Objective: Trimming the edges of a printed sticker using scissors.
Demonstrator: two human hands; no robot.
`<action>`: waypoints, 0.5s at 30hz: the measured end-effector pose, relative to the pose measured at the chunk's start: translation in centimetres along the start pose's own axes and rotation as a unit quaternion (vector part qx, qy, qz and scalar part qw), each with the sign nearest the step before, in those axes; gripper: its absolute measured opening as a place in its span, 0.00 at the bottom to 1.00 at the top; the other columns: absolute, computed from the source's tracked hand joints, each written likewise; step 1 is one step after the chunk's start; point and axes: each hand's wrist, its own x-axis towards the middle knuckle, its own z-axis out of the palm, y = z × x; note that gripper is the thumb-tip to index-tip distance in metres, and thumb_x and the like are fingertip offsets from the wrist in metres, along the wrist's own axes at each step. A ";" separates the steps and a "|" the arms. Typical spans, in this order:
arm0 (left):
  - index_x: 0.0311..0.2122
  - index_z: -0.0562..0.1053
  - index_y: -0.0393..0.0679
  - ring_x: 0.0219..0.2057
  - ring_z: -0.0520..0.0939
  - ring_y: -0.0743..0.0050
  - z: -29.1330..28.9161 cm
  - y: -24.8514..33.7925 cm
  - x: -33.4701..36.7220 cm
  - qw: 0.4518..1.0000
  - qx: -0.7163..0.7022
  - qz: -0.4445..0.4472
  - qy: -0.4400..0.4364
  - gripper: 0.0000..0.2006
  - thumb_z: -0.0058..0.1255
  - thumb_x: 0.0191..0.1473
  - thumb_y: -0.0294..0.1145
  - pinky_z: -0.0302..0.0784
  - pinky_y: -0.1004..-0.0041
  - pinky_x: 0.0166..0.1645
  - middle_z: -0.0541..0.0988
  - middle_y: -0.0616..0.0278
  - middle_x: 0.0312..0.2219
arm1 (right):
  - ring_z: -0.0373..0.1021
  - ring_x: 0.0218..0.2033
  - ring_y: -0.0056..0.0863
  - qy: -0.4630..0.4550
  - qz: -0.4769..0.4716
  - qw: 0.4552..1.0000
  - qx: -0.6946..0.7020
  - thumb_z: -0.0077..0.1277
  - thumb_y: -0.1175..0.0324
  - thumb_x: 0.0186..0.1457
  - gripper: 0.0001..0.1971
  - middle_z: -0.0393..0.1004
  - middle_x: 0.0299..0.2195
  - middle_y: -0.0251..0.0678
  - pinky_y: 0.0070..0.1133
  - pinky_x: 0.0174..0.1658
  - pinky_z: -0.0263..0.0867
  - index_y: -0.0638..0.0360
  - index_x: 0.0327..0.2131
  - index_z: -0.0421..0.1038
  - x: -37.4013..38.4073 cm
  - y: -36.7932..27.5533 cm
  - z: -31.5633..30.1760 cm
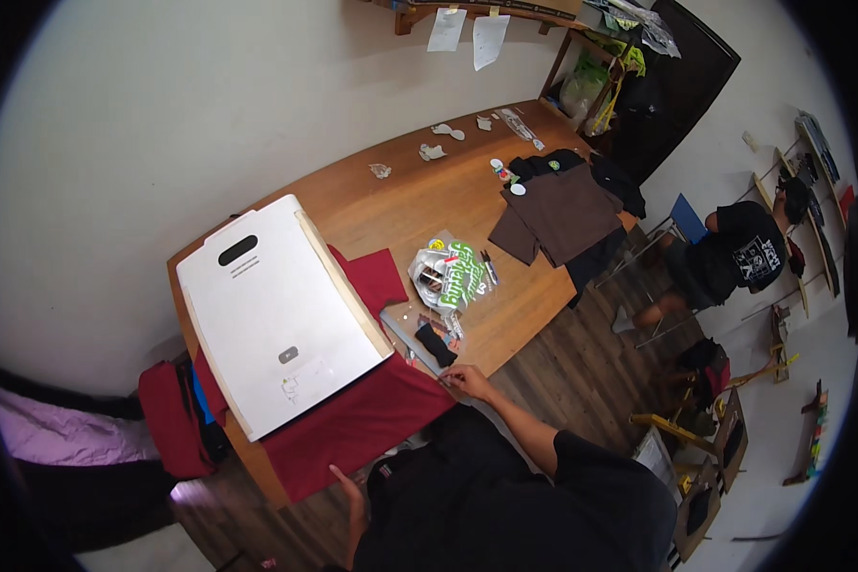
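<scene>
A red garment (372, 415) lies on the table, its near part hanging toward me. Over its far part rests a big white panel (276, 305) with a dark oval slot and a pale wooden edge. At the garment's near edge is my left hand (351, 493), thumb and fingers apart, partly hidden by my body. My right hand (469, 381) is closed in a pinch at the garment's right corner; what lies between its fingertips is too small to tell. Just beyond it are a rolled black cloth (437, 345) and a grey strip (408, 336).
A clear plastic bag (448, 276) with green print sits mid-table beside a marker (489, 267). Folded brown cloth (572, 214) lies at the far right, scraps (432, 152) by the wall. Another person (744, 248) faces the shelves. A red bag (174, 419) stands left.
</scene>
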 end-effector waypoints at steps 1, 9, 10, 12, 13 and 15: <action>0.43 0.61 0.35 0.15 0.74 0.68 0.3 0.2 0.2 1.000 -0.001 0.000 -0.004 0.37 0.42 0.45 0.66 0.67 0.77 0.14 0.73 0.55 0.30 | 0.70 0.27 0.23 -0.062 -0.034 0.997 0.006 0.50 0.75 0.46 0.08 0.74 0.26 0.36 0.20 0.31 0.65 0.60 0.33 0.73 0.5 0.2 -0.7; 0.39 0.65 0.33 0.16 0.74 0.67 1.8 2.4 2.9 0.997 0.064 0.006 0.046 0.43 0.32 0.43 0.73 0.69 0.76 0.16 0.73 0.55 0.29 | 0.70 0.23 0.28 0.310 0.068 0.947 -0.054 0.45 0.73 0.48 0.06 0.72 0.20 0.40 0.22 0.27 0.66 0.65 0.29 0.71 10.7 4.0 -8.4; 0.39 0.65 0.33 0.16 0.74 0.67 1.8 2.4 3.3 0.997 0.060 0.011 0.048 0.43 0.32 0.43 0.73 0.69 0.76 0.16 0.73 0.55 0.29 | 0.70 0.27 0.34 0.305 0.109 0.941 -0.096 0.45 0.73 0.47 0.07 0.72 0.24 0.43 0.25 0.32 0.65 0.64 0.30 0.71 11.8 4.4 -9.1; 0.42 0.64 0.34 0.16 0.74 0.68 1.7 2.8 4.3 0.997 0.059 0.011 0.051 0.42 0.33 0.43 0.72 0.69 0.76 0.16 0.73 0.56 0.29 | 0.66 0.39 0.41 0.254 0.212 0.932 -0.149 0.46 0.70 0.46 0.11 0.69 0.35 0.46 0.31 0.42 0.63 0.61 0.35 0.71 14.7 4.0 -10.8; 0.43 0.63 0.34 0.17 0.75 0.68 1.6 2.9 4.6 0.997 0.058 0.012 0.054 0.42 0.34 0.44 0.72 0.70 0.76 0.16 0.72 0.56 0.29 | 0.66 0.39 0.41 0.252 0.206 0.935 -0.142 0.46 0.70 0.46 0.11 0.69 0.35 0.46 0.31 0.42 0.63 0.61 0.35 0.71 15.4 3.6 -10.9; 0.45 0.62 0.35 0.17 0.75 0.68 1.4 2.8 4.2 0.996 0.055 0.006 0.065 0.41 0.35 0.44 0.71 0.70 0.76 0.16 0.72 0.56 0.28 | 0.64 0.42 0.40 0.244 0.213 0.923 -0.206 0.50 0.65 0.44 0.12 0.68 0.37 0.44 0.32 0.44 0.60 0.59 0.35 0.71 16.4 2.9 -10.2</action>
